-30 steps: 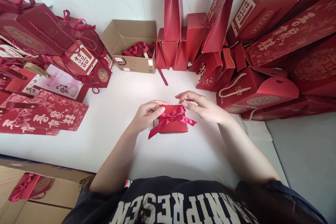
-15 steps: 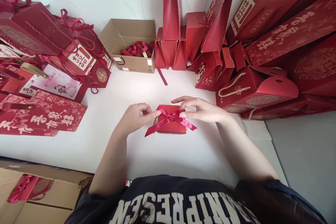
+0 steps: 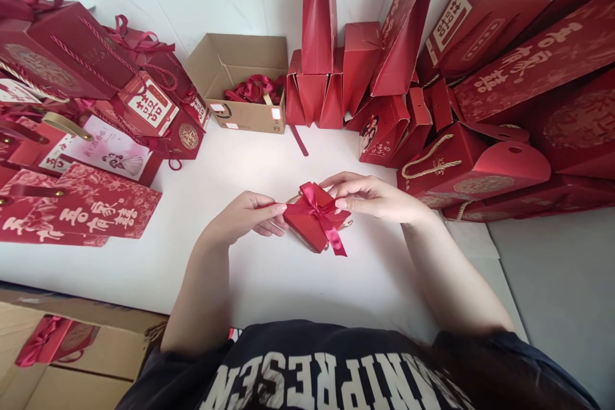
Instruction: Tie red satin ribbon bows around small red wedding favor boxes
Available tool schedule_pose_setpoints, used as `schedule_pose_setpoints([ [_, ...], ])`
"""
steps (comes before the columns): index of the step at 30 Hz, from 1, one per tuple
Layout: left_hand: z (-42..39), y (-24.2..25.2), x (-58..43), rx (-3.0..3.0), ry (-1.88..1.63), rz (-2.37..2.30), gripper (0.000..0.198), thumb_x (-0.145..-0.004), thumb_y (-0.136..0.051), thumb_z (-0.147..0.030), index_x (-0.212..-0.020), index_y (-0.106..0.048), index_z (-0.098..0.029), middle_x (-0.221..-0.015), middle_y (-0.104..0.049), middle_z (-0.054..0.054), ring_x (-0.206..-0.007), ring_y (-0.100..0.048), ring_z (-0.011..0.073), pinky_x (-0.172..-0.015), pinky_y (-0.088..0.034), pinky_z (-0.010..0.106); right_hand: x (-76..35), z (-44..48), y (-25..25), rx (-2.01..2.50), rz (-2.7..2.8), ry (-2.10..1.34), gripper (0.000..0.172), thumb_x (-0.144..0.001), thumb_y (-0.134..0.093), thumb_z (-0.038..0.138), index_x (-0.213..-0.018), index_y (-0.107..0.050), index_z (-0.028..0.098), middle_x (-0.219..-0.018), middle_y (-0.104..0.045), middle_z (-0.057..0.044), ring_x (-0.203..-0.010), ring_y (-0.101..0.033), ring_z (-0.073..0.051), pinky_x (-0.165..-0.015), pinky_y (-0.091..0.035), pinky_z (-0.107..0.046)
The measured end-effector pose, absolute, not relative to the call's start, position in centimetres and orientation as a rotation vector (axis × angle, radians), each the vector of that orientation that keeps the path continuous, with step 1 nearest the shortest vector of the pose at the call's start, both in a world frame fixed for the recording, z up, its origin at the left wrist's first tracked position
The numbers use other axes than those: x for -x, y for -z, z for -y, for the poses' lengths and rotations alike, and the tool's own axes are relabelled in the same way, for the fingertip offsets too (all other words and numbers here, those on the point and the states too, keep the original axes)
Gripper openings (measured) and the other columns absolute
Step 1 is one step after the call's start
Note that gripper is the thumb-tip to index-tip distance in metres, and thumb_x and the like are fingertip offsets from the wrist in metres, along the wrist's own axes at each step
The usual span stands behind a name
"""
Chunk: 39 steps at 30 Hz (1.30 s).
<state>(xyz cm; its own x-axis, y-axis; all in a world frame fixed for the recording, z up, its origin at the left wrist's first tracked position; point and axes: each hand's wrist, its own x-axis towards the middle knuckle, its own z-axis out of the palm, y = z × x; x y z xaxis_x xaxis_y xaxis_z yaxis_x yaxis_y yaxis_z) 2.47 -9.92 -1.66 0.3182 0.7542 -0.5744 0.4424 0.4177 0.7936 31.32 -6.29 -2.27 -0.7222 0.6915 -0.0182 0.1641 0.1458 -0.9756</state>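
Observation:
In the head view a small red gift box [image 3: 307, 229] with a crimson satin ribbon bow [image 3: 317, 208] on top is at the middle of the white table, turned cornerwise. My left hand [image 3: 247, 213] pinches the ribbon at the box's left corner between thumb and forefinger. On the right, my right hand [image 3: 365, 197] has its thumb at the bow's edge and its fingers behind the box's far side. One ribbon tail hangs toward me over the box's front right. Bits of gold cord show beside the box.
Red gift boxes with cords and ribbons [image 3: 168, 118] crowd the left. A cardboard box [image 3: 247, 116] of crimson ribbons stands at the back, a loose ribbon strip [image 3: 298, 139] beside it. Stacked red boxes [image 3: 473, 157] fill the right. Below left is an open carton [image 3: 91, 391].
The gift box has turned from square-on to cornerwise, and its bow has turned with it. My left hand has shifted slightly, its fingers now straighter; my right hand remains at the box's right side.

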Motion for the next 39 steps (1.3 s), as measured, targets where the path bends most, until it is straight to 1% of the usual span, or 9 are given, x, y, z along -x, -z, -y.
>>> schedule_pose_setpoints([
  [3, 10.0, 1.5, -2.3, -1.205, -0.297, -1.278, 0.040, -0.084, -0.061, -0.054, -0.079, -0.074, -0.017, -0.085, -0.077, 0.009, -0.082, -0.074, 0.0207, -0.068, -0.057, 0.025, -31.2, 6.5, 2.5, 0.950, 2.045, -1.508, 0.032, -0.088, -0.061, 0.047, -0.080, -0.069, 0.018, -0.091, -0.060, -0.005, -0.080, -0.057, -0.016, -0.074, -0.045, -0.030],
  [5, 10.1, 1.5, -2.3, -1.226, -0.271, -1.211, 0.036, -0.084, -0.063, -0.051, -0.081, -0.075, -0.017, -0.088, -0.077, 0.009, -0.085, -0.073, 0.0206, -0.071, -0.057, 0.025, -31.2, 6.5, 2.6, 0.997, 2.052, -1.579, 0.036, -0.089, -0.060, 0.050, -0.077, -0.067, 0.017, -0.077, -0.059, -0.002, -0.069, -0.054, -0.014, -0.066, -0.042, -0.028],
  [9, 10.1, 1.5, -2.3, -1.297, -0.195, -1.063, 0.030, -0.086, -0.063, -0.045, -0.094, -0.077, -0.018, -0.099, -0.076, 0.009, -0.093, -0.070, 0.0195, -0.080, -0.056, 0.026, -31.4, 6.3, 2.5, 1.001, 2.056, -1.744, 0.040, -0.088, -0.059, 0.054, -0.074, -0.065, 0.017, -0.064, -0.056, 0.001, -0.058, -0.048, -0.010, -0.055, -0.036, -0.025],
  [13, 9.9, 1.9, -2.3, -1.315, -0.174, -1.057, 0.033, -0.085, -0.064, -0.047, -0.099, -0.075, -0.018, -0.102, -0.075, 0.009, -0.099, -0.069, 0.0218, -0.083, -0.056, 0.028, -31.6, 6.2, 2.4, 1.056, 2.076, -1.880, 0.039, -0.086, -0.061, 0.056, -0.080, -0.066, 0.017, -0.053, -0.054, 0.003, -0.045, -0.042, -0.008, -0.044, -0.031, -0.023],
  [15, 9.8, 2.1, -2.4, -1.291, -0.177, -1.087, 0.037, -0.084, -0.064, -0.051, -0.099, -0.074, -0.019, -0.101, -0.076, 0.009, -0.099, -0.070, 0.0224, -0.082, -0.056, 0.028, -31.6, 6.3, 2.4, 1.045, 2.037, -1.951, 0.039, -0.086, -0.061, 0.055, -0.081, -0.064, 0.017, -0.050, -0.056, 0.003, -0.043, -0.045, -0.009, -0.043, -0.033, -0.022],
  [19, 9.7, 2.5, -3.0, -1.258, -0.262, -1.184, 0.046, -0.087, -0.055, -0.059, -0.085, -0.073, -0.016, -0.088, -0.076, 0.008, -0.086, -0.073, 0.0216, -0.075, -0.057, 0.028, -31.5, 6.4, 2.5, 0.979, 1.981, -1.984, 0.038, -0.087, -0.061, 0.053, -0.077, -0.061, 0.017, -0.053, -0.060, 0.002, -0.050, -0.052, -0.010, -0.050, -0.039, -0.022],
  [22, 9.7, 2.7, -3.3, -1.281, -0.298, -1.181, 0.043, -0.086, -0.058, -0.055, -0.076, -0.071, -0.016, -0.085, -0.076, 0.008, -0.085, -0.073, 0.0212, -0.076, -0.057, 0.028, -31.4, 6.4, 2.5, 0.999, 1.954, -1.978, 0.037, -0.086, -0.062, 0.053, -0.078, -0.061, 0.016, -0.052, -0.058, 0.002, -0.052, -0.054, -0.011, -0.054, -0.043, -0.023],
  [27, 9.6, 2.6, -3.2, -1.286, -0.316, -1.111, 0.038, -0.086, -0.060, -0.048, -0.066, -0.066, -0.016, -0.088, -0.076, 0.008, -0.086, -0.072, 0.0211, -0.080, -0.056, 0.031, -31.5, 6.4, 2.3, 1.005, 1.943, -1.914, 0.036, -0.087, -0.062, 0.051, -0.075, -0.059, 0.017, -0.055, -0.058, 0.003, -0.051, -0.053, -0.010, -0.051, -0.042, -0.022],
  [39, 9.2, 3.2, -3.1, -1.288, -0.333, -1.064, 0.037, -0.086, -0.060, -0.044, -0.062, -0.061, -0.015, -0.088, -0.076, 0.009, -0.092, -0.071, 0.0229, -0.080, -0.052, 0.030, -31.4, 6.0, 3.0, 1.051, 1.794, -1.976, 0.035, -0.086, -0.064, 0.046, -0.069, -0.051, 0.018, -0.051, -0.059, 0.003, -0.046, -0.049, -0.008, -0.049, -0.040, -0.021],
])
